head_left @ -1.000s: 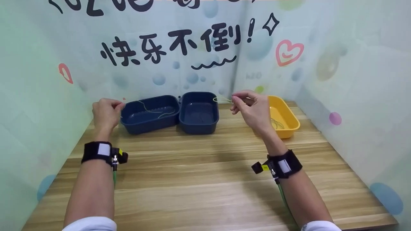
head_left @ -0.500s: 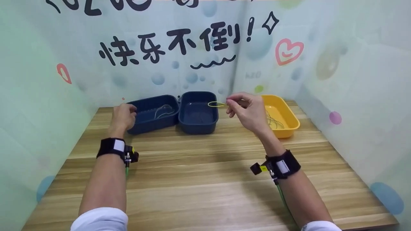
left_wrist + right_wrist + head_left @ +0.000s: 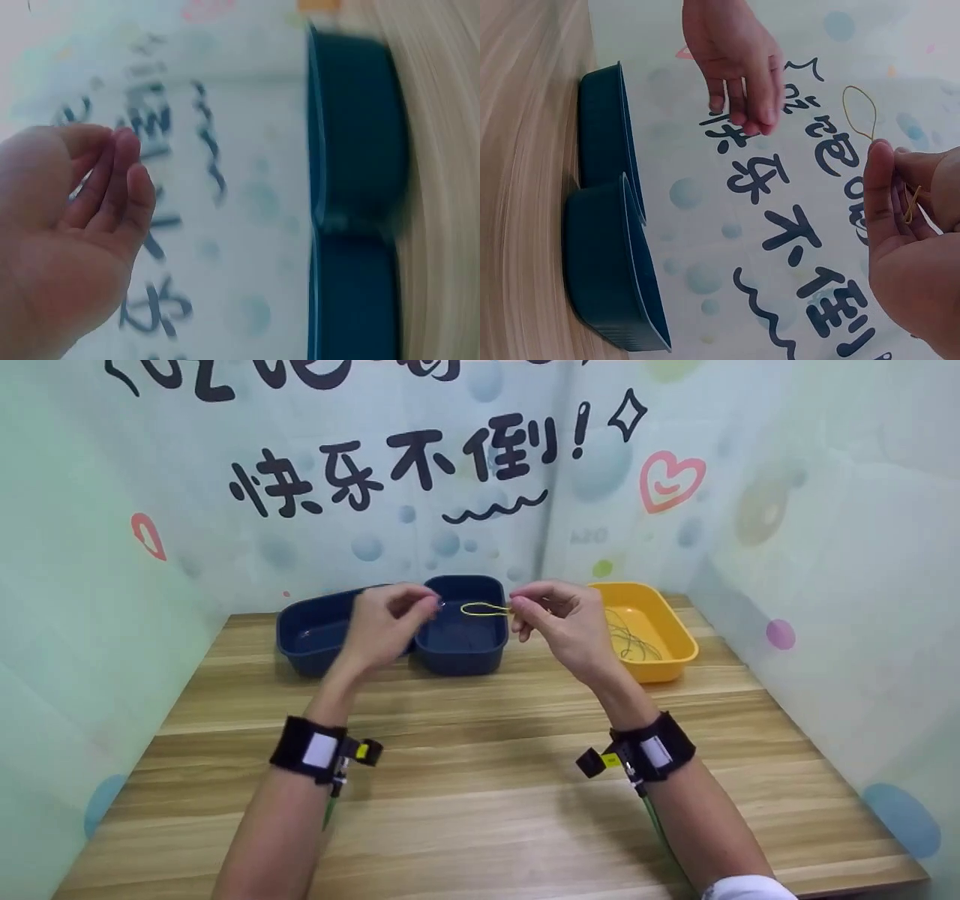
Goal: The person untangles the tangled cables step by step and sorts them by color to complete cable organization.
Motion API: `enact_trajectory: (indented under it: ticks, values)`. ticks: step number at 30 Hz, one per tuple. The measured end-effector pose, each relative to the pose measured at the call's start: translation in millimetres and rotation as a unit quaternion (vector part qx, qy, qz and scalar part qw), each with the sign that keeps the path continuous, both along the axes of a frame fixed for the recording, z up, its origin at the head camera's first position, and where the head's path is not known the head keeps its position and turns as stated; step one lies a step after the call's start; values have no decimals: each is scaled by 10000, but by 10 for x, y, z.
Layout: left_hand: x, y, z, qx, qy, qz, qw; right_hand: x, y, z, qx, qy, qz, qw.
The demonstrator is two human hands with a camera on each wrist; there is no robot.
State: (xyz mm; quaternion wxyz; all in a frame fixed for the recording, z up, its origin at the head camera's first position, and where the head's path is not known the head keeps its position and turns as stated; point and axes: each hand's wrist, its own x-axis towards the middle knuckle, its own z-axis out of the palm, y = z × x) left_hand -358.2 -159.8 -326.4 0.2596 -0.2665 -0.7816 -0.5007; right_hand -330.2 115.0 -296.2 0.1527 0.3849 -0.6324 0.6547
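My right hand (image 3: pixel 566 622) pinches a thin yellow cord (image 3: pixel 481 609) between thumb and fingertips. The cord forms a narrow loop pointing left in the head view. In the right wrist view, the loop stands above the fingertips and a bit of the same cord shows inside the hand. My left hand (image 3: pixel 386 622) is raised over the two blue bins, its fingers bent loosely toward the thumb, with nothing visible in them. A short gap separates its fingertips from the loop. The left hand covers part of the left blue bin (image 3: pixel 304 660), including where it meets the middle blue bin (image 3: pixel 461 664).
Behind my right hand stands a yellow bin (image 3: pixel 679 664) with several thin tangled cords (image 3: pixel 630 641) inside. All the bins sit toward the back of the wooden table (image 3: pixel 465 780), close to a printed curtain (image 3: pixel 337 540). Curtain panels border both sides.
A thin cord trailed from my left hand over the left bin, then lay inside it. That hand has since moved right, toward the loop. My right hand has shifted slightly left, still pinching the yellow cord.
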Motion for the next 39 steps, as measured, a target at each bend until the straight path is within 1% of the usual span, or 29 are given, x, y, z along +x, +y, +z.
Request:
enact_trajectory:
  ticks: [2, 4, 6, 8, 10, 12, 16, 18, 20, 22, 24, 26, 28, 30, 32, 34, 36, 37, 39]
  values:
    - [149, 217, 51, 368, -163, -686, 9968, 25, -30, 5, -149, 86, 18, 9998]
    - [313, 403, 112, 700, -349, -1219, 9895, 44, -57, 8, -255, 188, -39, 9995]
    - [439, 560, 154, 1013, -388, -1459, 9833, 59, -77, 7, -306, 285, -123, 9990]
    - [528, 678, 185, 1275, -341, -1457, 9805, 68, -88, 1, -283, 387, -244, 9985]
    - [551, 749, 180, 1485, -202, -1312, 9800, 71, -97, -10, -205, 437, -370, 9982]
    - [558, 781, 177, 1576, -86, -1103, 9813, 71, -100, -22, -35, 450, -501, 9977]
    - [567, 785, 196, 1425, 102, -943, 9852, 76, -98, -33, 368, 247, -645, 9969]
    - [562, 775, 196, 1300, 207, -958, 9867, 79, -92, -29, 524, 51, -644, 9965]
    - [550, 764, 185, 1218, 267, -1047, 9867, 79, -85, -23, 571, -228, -560, 9965]
    - [539, 751, 168, 1205, 230, -1150, 9858, 77, -69, -16, 571, -488, -488, 9960]
    - [525, 730, 149, 1250, 98, -1287, 9837, 70, -46, -6, 535, -650, -386, 9957]
    - [509, 693, 140, 1269, -82, -1368, 9824, 60, -16, 10, 579, -688, -343, 9954]
    - [496, 637, 139, 1268, -278, -1426, 9812, 51, 18, 29, 710, -627, -314, 9950]
    - [479, 564, 137, 1145, -399, -1406, 9826, 41, 52, 45, 881, -549, -314, 9941]
    - [466, 479, 136, 920, -447, -1332, 9858, 32, 86, 59, 1054, -443, -320, 9929]
    - [473, 389, 146, 565, -444, -1163, 9906, 28, 115, 72, 1167, -351, -313, 9921]
    - [487, 300, 152, 108, -382, -916, 9950, 30, 143, 86, 1219, -314, -283, 9916]
    - [499, 255, 159, -99, -402, -843, 9956, 30, 156, 92, 1231, -316, -263, 9915]
    - [499, 156, 152, -360, -564, -904, 9937, 32, 179, 106, 1253, -303, -249, 9914]
